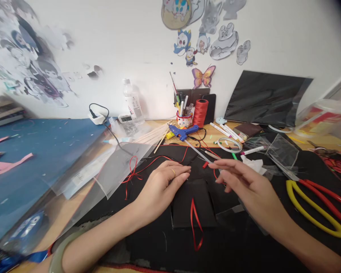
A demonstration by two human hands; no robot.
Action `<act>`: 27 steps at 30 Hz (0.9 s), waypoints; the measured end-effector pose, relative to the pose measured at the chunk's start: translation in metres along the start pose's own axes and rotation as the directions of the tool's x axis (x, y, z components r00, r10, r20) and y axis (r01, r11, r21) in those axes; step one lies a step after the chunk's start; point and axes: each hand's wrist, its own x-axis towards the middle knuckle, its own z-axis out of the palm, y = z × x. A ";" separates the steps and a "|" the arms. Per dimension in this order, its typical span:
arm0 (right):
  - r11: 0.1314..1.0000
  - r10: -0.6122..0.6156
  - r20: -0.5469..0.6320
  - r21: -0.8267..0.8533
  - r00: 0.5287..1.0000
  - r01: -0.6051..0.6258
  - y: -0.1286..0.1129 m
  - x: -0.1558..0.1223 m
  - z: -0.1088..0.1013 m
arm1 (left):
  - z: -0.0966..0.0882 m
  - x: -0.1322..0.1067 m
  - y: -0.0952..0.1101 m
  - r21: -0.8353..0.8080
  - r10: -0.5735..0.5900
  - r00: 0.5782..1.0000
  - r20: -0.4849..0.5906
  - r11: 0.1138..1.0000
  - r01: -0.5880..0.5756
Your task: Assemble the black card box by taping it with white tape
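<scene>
My left hand (161, 184) lies flat on a black sheet (238, 235), fingers stretched toward the top edge of a small black card piece (184, 204); a ring is on one finger. My right hand (241, 180) hovers just right of it, fingers loosely extended and slightly blurred, its fingertips beside a thin red ribbon (196, 223) that runs down over the card and loops below. Whether the right fingers pinch the ribbon is unclear. A clear glue stick (199, 153) lies just beyond the fingertips.
Blue glue gun (183, 131), red thread spool (200, 112), pen cup (184, 119) and markers (226, 131) at the back. Yellow-and-red scissors (315, 204) at right. Clear plastic sleeves (113, 170) and a blue mat (34, 159) at left. Water bottle (132, 100) by the wall.
</scene>
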 end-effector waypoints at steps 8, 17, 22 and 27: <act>0.942 -0.248 0.383 -0.120 0.890 0.314 0.034 -0.033 0.019 | -0.003 -0.057 -0.006 -0.229 -0.156 0.986 0.065 0.959 0.167; 0.961 -0.248 0.390 -0.013 0.887 0.275 0.046 -0.045 0.051 | 0.010 -0.065 0.007 -0.089 -0.141 0.974 0.179 0.983 0.159; 0.945 -0.232 0.315 -0.149 0.920 0.290 0.038 -0.046 0.053 | 0.035 -0.062 -0.022 -0.120 -0.075 0.986 0.149 0.988 0.094; 0.926 -0.231 0.287 -0.227 0.930 0.301 0.035 -0.046 0.054 | 0.045 -0.069 -0.033 -0.154 -0.046 0.990 0.131 0.986 0.067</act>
